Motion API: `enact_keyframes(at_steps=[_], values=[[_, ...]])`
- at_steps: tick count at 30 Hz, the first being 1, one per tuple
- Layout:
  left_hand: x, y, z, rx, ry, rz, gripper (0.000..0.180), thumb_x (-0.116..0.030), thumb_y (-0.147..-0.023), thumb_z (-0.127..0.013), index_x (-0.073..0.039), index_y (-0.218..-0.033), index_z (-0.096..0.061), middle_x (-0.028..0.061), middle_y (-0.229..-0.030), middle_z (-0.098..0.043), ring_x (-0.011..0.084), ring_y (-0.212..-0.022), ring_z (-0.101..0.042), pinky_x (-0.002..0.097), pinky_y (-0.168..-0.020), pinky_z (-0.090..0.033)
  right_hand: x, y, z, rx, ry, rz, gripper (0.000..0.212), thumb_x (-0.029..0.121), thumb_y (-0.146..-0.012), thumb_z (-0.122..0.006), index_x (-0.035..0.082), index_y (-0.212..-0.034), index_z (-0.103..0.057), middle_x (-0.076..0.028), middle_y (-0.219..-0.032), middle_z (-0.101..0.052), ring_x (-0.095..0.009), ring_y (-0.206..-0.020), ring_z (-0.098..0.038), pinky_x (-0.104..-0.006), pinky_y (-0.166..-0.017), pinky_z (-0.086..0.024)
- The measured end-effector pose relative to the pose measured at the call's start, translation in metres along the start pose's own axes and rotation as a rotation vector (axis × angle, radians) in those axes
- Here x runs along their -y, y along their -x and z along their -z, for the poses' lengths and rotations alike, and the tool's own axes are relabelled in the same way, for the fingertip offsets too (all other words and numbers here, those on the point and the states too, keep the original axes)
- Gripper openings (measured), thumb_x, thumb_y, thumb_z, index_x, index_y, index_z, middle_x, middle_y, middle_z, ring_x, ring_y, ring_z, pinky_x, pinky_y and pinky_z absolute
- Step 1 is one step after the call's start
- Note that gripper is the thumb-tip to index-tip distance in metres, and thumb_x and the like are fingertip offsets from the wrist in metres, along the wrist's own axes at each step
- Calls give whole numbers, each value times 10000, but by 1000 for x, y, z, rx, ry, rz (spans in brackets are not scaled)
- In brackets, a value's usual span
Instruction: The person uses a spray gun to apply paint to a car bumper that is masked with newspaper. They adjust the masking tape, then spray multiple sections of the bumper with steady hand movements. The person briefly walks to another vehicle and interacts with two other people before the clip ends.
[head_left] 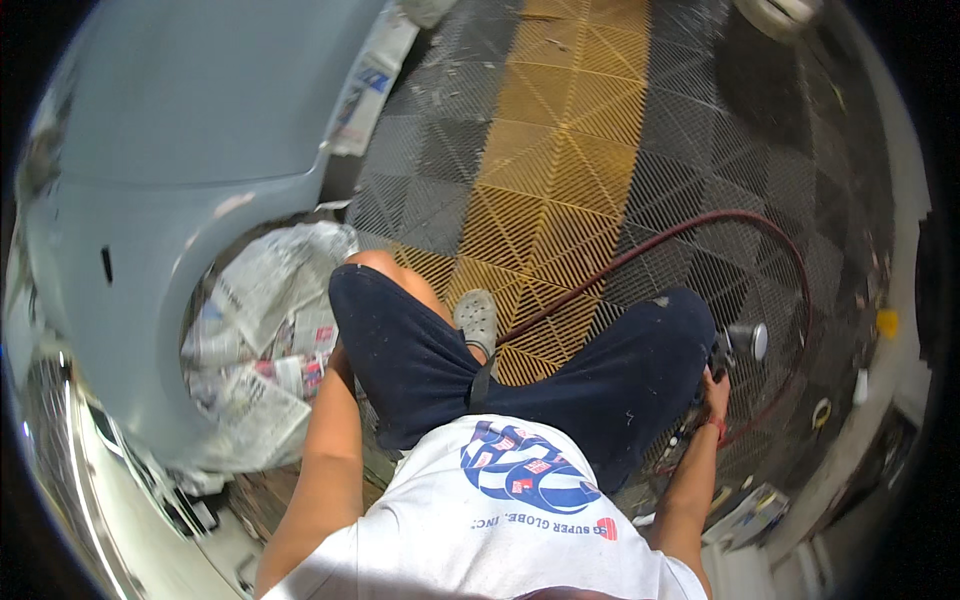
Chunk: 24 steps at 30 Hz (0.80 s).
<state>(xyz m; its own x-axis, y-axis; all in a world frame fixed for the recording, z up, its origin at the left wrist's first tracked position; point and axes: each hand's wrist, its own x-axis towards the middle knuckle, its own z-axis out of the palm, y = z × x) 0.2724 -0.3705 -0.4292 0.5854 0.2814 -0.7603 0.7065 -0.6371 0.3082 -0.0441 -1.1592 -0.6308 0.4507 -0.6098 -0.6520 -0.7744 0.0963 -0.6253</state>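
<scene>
My right hand point(716, 392) is closed round a spray gun point(742, 342) beside my right knee. The gun has a round, pale metal end, and part of its body is hidden by my leg. From that side a dark red hose point(790, 245) loops over the floor and back between my legs. My left forearm point(334, 420) reaches forward past the outside of my left knee, which hides the fingers of that hand. Nearest to it is the newspaper and plastic sheeting point(265, 310) filling the wheel arch of a grey car body point(190, 100).
Black and yellow ribbed floor tiles point(560, 170) run ahead of me. More masking paper point(375, 85) hangs by the car's lower edge. At the far right stand a pale ledge point(880, 360) and a roll of tape point(821, 413). A pale rounded object point(780, 15) lies at the top right.
</scene>
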Motion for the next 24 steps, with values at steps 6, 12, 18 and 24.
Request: enact_keyframes(at_steps=[6,12,18,24], values=[[97,69,2,-21,-5,165,747,-563,-1095,-535,-9,-1591,-463,198,-1542,-592,317,-1388,-586,424,-1141,-465,18,-13,-10,96,-437,-187,546,420,-931,-866,92,-1326,-678,-66,-1134,-747,-167,-902,-704,-354,-698,-539],[100,61,49,-75,-6,-65,727,-541,-1091,-563,-9,-1579,-479,201,-1526,-606,314,-1370,-604,427,-1130,-476,29,-33,-17,121,-203,-65,498,463,-937,-848,70,-1228,-750,-45,-1130,-752,-202,-967,-716,-408,-718,-574],[-24,83,92,-392,-344,-318,584,-385,-1044,-673,-40,-1505,-577,200,-1484,-636,374,-1330,-628,479,-1132,-480,128,-18,-46,79,-42,292,550,491,-1093,-610,9,-1341,-700,-60,-1170,-749,-130,-911,-665,-308,-745,-559],[-112,24,121,-482,-763,-682,543,-338,-1007,-710,-87,-1479,-615,178,-1512,-611,377,-1437,-528,486,-1202,-416,355,3,-81,3,139,707,527,489,-1109,-579,89,-1427,-706,-41,-1220,-765,-99,-685,-526,-286,-634,-440]])
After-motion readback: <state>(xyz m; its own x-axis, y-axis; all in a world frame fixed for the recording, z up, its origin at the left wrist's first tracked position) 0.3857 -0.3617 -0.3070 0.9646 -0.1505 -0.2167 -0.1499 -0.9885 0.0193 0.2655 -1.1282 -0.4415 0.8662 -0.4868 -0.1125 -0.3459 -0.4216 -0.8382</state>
